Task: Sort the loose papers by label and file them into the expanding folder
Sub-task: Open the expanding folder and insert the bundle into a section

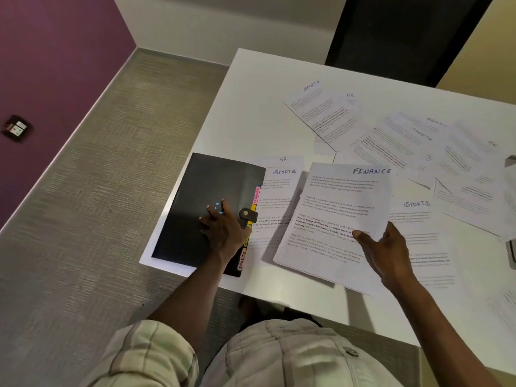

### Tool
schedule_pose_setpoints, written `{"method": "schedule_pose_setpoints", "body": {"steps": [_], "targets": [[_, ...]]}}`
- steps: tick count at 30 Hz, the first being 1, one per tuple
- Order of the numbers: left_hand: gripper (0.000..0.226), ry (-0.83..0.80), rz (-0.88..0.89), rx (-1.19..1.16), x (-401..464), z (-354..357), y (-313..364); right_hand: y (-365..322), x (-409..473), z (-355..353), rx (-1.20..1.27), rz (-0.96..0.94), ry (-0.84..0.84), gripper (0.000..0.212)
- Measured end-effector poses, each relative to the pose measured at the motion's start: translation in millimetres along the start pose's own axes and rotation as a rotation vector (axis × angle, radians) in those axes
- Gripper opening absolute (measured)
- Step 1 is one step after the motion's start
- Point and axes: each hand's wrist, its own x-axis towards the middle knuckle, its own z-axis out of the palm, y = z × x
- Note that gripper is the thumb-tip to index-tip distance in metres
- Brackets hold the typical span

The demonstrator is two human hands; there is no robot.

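Note:
A black expanding folder (206, 196) lies shut on the table's near left corner, with coloured tabs reading FINANCE and SPORTS along its right edge. My left hand (223, 229) rests flat on its cover beside the snap strap (248, 214). My right hand (386, 254) grips the lower right of a small stack of sheets headed FINANCE (337, 219), lifted slightly off the table. Beneath and left of that stack lie a SPORTS sheet (279, 196) and an HR sheet (283, 160).
Several more loose sheets (405, 143) labelled SPORTS, HR and others are spread over the white table (251, 107) to the back and right. Another SPORTS sheet (417, 219) lies right of my hand. A dark object (512, 247) sits at the right edge. Carpet lies left.

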Motion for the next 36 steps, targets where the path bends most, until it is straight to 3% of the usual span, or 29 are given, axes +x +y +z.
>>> {"method": "schedule_pose_setpoints", "body": {"steps": [2, 5, 9, 13, 17, 22, 31, 36], "targets": [[0.104, 0.006, 0.046, -0.027, -1.5, -9.0, 4.9, -5.2, 0.3, 1.9, -0.008, -0.016, -0.003, 0.048], [0.065, 0.031, 0.144, -0.15, -4.9, -28.4, 10.4, -14.6, -0.1, 5.5, -0.007, -0.045, 0.0, 0.047], [0.03, 0.049, 0.233, -0.103, -8.6, -55.3, 11.8, -31.0, -0.4, 16.2, 0.002, -0.071, -0.013, 0.043], [0.013, -0.076, 0.151, -0.157, -3.1, -85.7, 8.9, -52.4, -6.4, 42.1, -0.027, -0.175, -0.006, 0.042], [0.035, -0.016, 0.204, -0.138, -2.6, -117.7, 8.0, -79.8, -22.4, 78.1, -0.029, -0.268, 0.085, 0.036], [0.051, 0.023, 0.286, -0.244, -3.8, -145.2, 7.5, -106.1, -39.1, 118.8, -0.053, -0.32, 0.034, 0.029], [0.034, 0.024, 0.307, -0.363, 0.6, -155.1, -12.0, -126.9, -49.1, 150.1, -0.224, -0.372, -0.154, 0.017], [0.029, 0.011, 0.332, -0.396, -3.2, -164.5, -23.2, -135.2, -37.8, 162.5, -0.26, -0.424, -0.23, 0.023]]}}
